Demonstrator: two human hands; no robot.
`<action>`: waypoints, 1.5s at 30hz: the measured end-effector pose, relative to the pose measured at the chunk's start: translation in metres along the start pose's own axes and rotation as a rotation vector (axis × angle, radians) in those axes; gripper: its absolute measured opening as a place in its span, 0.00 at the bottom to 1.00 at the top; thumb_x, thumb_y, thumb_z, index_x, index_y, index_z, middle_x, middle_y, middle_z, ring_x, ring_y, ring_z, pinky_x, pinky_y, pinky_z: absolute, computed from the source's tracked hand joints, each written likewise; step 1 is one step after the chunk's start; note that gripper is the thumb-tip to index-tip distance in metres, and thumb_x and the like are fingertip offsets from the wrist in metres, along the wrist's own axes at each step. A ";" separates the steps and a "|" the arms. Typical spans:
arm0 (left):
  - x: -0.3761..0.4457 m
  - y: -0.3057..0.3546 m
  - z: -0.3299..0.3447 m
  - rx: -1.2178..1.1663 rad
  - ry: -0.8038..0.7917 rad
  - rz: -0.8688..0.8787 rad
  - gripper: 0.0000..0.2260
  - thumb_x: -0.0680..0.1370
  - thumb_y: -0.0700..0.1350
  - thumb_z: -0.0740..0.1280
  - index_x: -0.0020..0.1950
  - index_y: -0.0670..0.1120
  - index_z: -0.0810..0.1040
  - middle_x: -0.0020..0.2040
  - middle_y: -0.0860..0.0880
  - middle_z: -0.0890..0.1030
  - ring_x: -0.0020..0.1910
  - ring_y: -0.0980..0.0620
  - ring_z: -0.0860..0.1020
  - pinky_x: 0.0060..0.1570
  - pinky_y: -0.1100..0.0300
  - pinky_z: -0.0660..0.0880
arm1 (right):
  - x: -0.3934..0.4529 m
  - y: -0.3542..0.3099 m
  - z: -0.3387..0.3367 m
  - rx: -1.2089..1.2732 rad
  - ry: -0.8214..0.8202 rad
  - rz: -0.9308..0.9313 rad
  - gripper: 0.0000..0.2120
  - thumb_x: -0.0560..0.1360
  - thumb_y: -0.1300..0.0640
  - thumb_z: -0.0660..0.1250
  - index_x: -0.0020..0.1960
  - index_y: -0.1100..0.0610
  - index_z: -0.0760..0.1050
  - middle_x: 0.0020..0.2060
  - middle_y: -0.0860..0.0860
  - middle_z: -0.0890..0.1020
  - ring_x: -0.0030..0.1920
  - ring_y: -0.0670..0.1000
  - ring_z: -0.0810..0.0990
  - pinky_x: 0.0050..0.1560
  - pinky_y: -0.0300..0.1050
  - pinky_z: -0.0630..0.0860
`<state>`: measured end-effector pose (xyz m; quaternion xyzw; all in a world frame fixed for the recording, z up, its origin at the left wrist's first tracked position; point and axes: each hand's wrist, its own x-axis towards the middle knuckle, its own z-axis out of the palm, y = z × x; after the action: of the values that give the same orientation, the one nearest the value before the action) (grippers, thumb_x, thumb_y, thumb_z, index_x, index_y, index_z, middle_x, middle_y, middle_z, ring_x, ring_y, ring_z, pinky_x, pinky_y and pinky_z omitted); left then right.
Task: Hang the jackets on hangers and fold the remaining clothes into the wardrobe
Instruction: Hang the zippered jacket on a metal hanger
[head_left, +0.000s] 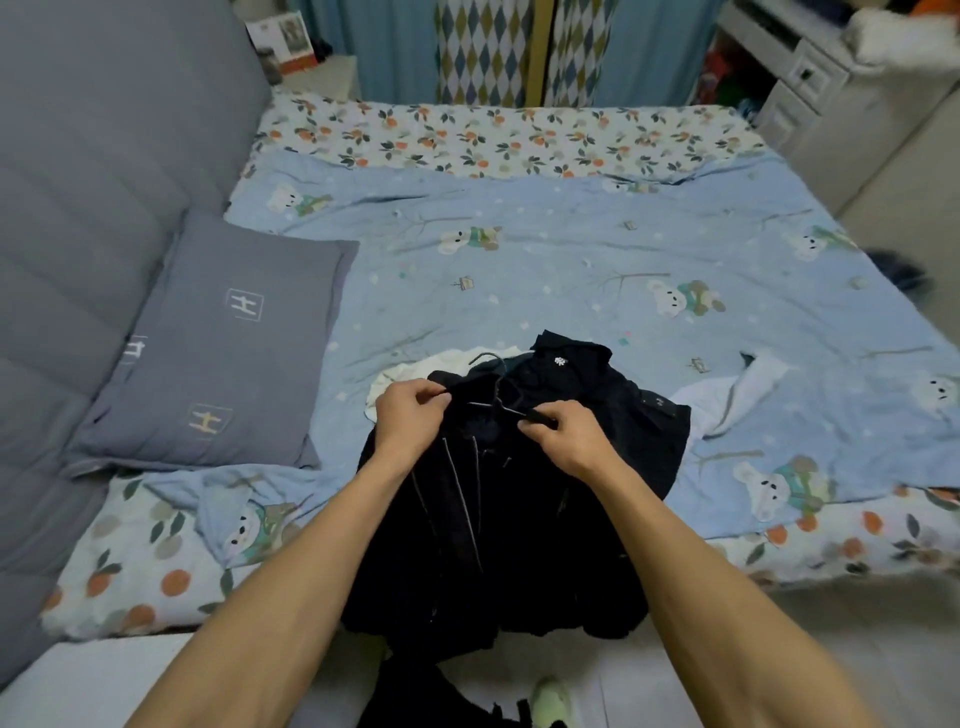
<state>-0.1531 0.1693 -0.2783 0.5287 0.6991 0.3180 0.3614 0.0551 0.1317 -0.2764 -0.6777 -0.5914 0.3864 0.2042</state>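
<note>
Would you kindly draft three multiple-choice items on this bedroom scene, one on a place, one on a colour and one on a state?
1. Where does the grey pillow lie?
A. On the floor
B. On the bed, left side, against the grey headboard
C. On the black jacket

2. What colour is the jacket being handled?
A. Black
B. Red
C. Yellow

3. What are the two hands doing?
A. Resting flat on the quilt
B. Hanging idle
C. Each pinching a shoulder of the jacket over a hanger

Answers:
1 B, the pillow leans by the headboard on the left.
2 A, the garment is black with pale zip lines.
3 C, the left hand and right hand have fingers curled on the fabric at the hanger's ends.
</note>
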 end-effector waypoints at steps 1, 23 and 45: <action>-0.013 0.006 0.005 -0.018 0.025 0.005 0.05 0.76 0.41 0.71 0.50 0.44 0.85 0.41 0.54 0.81 0.45 0.56 0.78 0.49 0.65 0.70 | -0.006 0.004 -0.004 0.004 0.027 -0.017 0.11 0.78 0.55 0.68 0.41 0.60 0.80 0.29 0.50 0.75 0.28 0.45 0.70 0.30 0.35 0.65; -0.110 0.168 -0.063 0.087 0.230 0.574 0.07 0.79 0.51 0.68 0.53 0.50 0.75 0.50 0.52 0.79 0.51 0.52 0.77 0.51 0.54 0.74 | -0.076 -0.116 -0.145 0.113 0.442 -0.581 0.08 0.77 0.59 0.69 0.54 0.58 0.85 0.41 0.54 0.79 0.42 0.50 0.75 0.41 0.38 0.67; -0.062 0.250 -0.126 0.268 0.488 0.720 0.10 0.79 0.43 0.66 0.57 0.48 0.84 0.55 0.47 0.84 0.56 0.46 0.80 0.49 0.62 0.70 | -0.052 -0.168 -0.158 -0.077 0.492 -0.776 0.16 0.77 0.45 0.69 0.59 0.53 0.82 0.52 0.50 0.78 0.57 0.50 0.75 0.61 0.48 0.73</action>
<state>-0.1208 0.1611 0.0068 0.6898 0.5703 0.4456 -0.0191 0.0679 0.1468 -0.0412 -0.4849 -0.7492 0.0869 0.4428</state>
